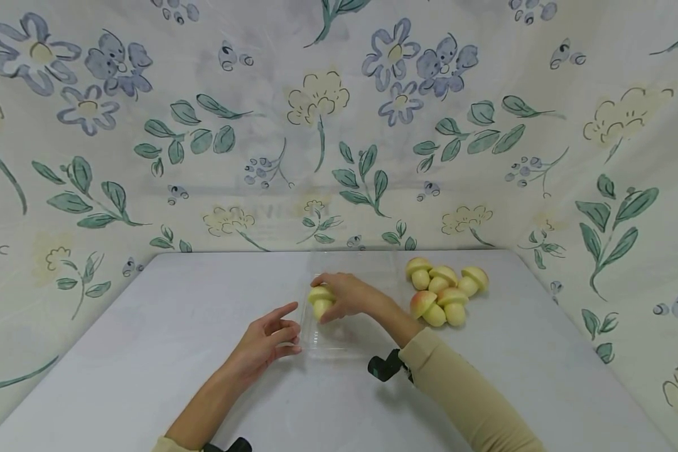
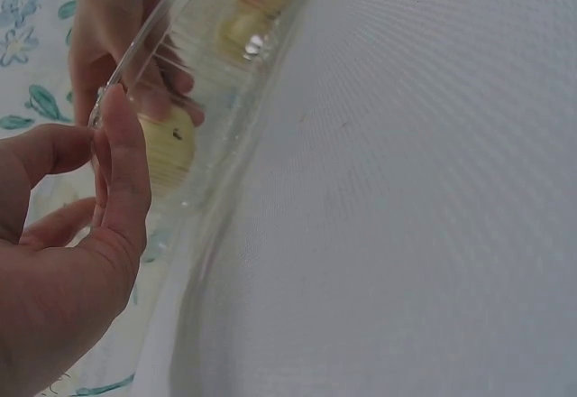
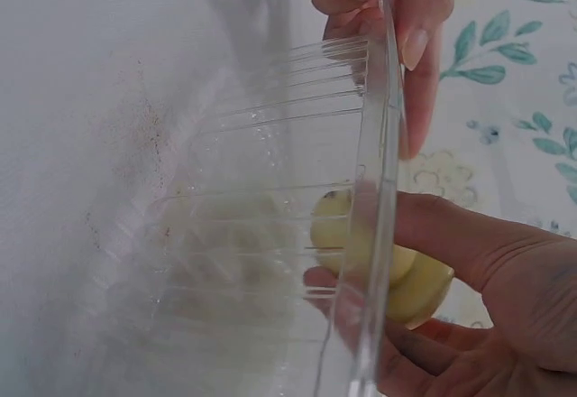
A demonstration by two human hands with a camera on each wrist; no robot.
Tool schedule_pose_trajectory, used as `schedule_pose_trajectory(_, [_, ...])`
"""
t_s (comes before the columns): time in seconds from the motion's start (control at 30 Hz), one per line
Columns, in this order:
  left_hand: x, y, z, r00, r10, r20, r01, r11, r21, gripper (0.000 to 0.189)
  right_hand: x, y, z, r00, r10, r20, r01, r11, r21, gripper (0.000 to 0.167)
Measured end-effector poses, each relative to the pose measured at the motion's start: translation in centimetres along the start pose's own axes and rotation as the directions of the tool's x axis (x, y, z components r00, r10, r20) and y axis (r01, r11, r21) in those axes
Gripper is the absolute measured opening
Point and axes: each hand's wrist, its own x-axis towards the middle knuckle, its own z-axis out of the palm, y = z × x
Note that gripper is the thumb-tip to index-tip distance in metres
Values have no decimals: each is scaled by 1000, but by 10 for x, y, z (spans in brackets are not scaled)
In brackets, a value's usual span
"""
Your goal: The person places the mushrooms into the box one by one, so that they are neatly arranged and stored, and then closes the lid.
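A clear plastic container [image 1: 339, 342] lies on the table in front of me. At its left rim is my left hand [image 1: 262, 345]; in the left wrist view its thumb and fingers pinch the rim. My right hand [image 1: 344, 295] reaches over the container and grips a yellow mushroom [image 1: 321, 302], stem toward me, near the left side. Through the clear wall, the right wrist view shows the mushroom [image 3: 419, 289] between thumb and fingers. Several similar mushrooms [image 1: 452, 301], some with reddish caps, sit clustered right of the container.
The white table [image 1: 147, 351] reaches back to a floral-printed cloth [image 1: 271, 125] hung behind and along the sides. A black wrist camera [image 1: 385, 365] sticks out from the right sleeve, close to the container's near edge.
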Motion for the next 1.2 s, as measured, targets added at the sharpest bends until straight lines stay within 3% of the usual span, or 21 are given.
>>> schedule_pose_trajectory(0.27, [-2,1,1,1000,5,2,-5,1000,-15,64,-2,-3,0,1000,12,19,-11,999,-41,67])
schedule_pose_trajectory(0.57, [-2,2,2,1000,-6,-12,6,1000,-10,64,-7,-4,-1,998,66,22,-65,998,-14,63])
schedule_pose_trajectory(1.2, [-2,2,4,1000,21,-2,-22,999,-45,64,-23,10,-11,1000,-12,-9,12,1000,-23,62])
